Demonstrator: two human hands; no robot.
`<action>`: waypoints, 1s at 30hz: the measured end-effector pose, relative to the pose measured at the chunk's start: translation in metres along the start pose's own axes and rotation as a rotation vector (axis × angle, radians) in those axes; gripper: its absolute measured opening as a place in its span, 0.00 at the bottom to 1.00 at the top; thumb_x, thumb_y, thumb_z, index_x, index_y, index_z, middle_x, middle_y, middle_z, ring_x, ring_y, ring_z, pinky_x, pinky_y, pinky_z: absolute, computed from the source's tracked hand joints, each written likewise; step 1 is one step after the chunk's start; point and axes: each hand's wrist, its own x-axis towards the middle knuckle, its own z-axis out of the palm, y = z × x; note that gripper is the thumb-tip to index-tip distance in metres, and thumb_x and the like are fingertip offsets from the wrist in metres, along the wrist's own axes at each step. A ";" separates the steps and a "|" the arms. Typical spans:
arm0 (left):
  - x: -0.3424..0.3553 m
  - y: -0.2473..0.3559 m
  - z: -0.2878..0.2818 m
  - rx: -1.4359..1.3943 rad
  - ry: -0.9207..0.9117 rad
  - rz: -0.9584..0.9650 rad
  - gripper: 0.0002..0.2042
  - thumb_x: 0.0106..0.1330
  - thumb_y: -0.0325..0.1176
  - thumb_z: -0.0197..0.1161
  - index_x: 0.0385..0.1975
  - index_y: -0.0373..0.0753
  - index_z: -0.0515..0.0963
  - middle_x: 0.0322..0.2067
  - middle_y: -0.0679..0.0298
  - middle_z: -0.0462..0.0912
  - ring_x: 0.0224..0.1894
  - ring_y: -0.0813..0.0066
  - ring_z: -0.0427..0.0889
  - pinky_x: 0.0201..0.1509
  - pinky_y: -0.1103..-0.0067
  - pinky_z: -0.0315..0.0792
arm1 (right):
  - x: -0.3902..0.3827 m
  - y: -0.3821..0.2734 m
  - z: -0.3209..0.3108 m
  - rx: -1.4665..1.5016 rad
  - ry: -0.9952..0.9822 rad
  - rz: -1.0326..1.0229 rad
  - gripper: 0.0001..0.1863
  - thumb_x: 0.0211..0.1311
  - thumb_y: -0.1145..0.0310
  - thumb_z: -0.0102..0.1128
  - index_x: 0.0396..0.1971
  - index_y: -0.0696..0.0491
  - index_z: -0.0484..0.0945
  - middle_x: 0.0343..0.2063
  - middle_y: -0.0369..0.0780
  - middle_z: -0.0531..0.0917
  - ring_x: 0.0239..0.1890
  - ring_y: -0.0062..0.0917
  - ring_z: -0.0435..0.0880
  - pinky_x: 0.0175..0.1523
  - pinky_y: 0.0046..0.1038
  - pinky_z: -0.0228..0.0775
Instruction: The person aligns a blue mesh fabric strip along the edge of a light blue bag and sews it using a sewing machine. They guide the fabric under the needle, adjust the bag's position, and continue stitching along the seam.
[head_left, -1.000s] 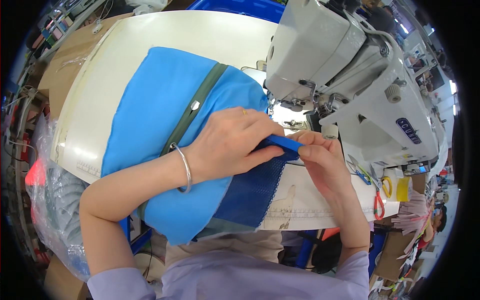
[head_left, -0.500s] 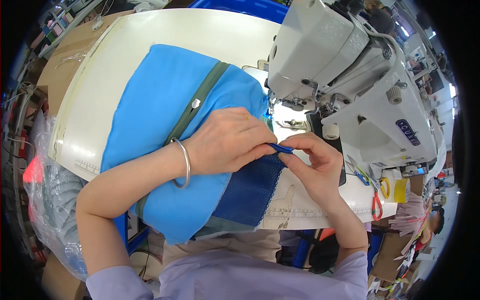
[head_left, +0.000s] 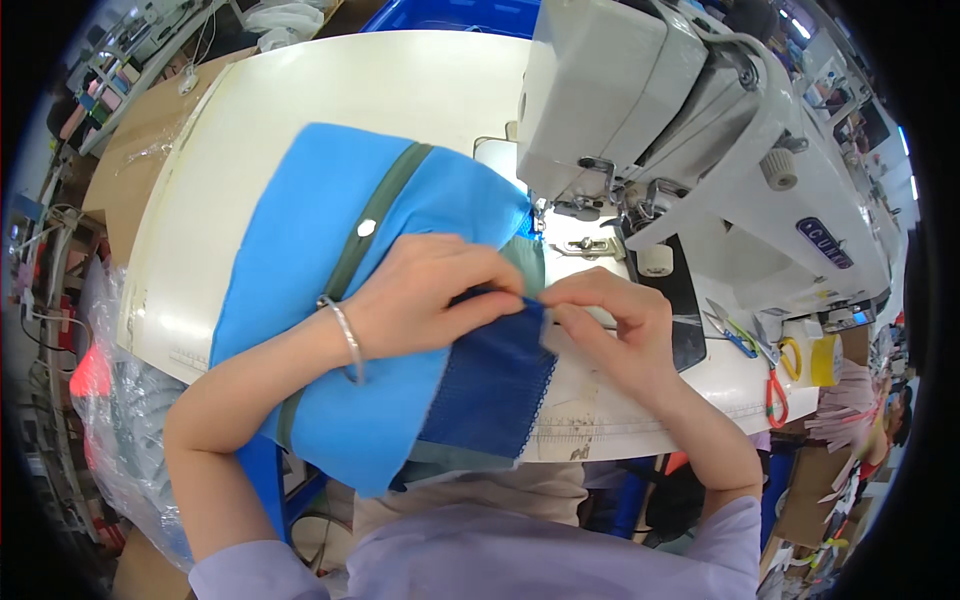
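A light blue fabric panel (head_left: pixel 300 210) with a dark green zipper strip (head_left: pixel 392 190) and a pale zipper pull (head_left: pixel 367 228) lies on the sewing table. Below my fingers hangs a dark navy mesh piece (head_left: pixel 490 390), with grey-green cloth (head_left: pixel 455 455) under its lower edge. My left hand (head_left: pixel 430 295) rests over the panel and pinches the mesh piece's folded top edge. At the right end of that same edge, my right hand (head_left: pixel 615 325) is closed in a pinch. The panel's far corner sits under the needle area of a white sewing machine (head_left: pixel 610 110).
Right of the machine bed lie scissors with red handles (head_left: pixel 775 395), blue-handled snips (head_left: pixel 735 335) and a yellow tape roll (head_left: pixel 825 360). A blue bin (head_left: pixel 450 15) stands behind the table. Plastic-wrapped goods (head_left: pixel 130 410) and cardboard (head_left: pixel 150 150) are at the left.
The view has shifted slightly. The folded mesh edge, earlier sticking out between both hands, now lies lower and flatter, and my fingertips have come closer together.
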 end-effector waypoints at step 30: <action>0.047 -0.027 0.008 0.381 0.010 -0.198 0.11 0.61 0.39 0.73 0.36 0.39 0.89 0.28 0.55 0.88 0.28 0.61 0.86 0.34 0.72 0.77 | -0.016 0.020 0.036 -0.545 -0.055 -0.598 0.08 0.40 0.72 0.61 0.20 0.61 0.81 0.32 0.47 0.81 0.47 0.40 0.80 0.65 0.42 0.70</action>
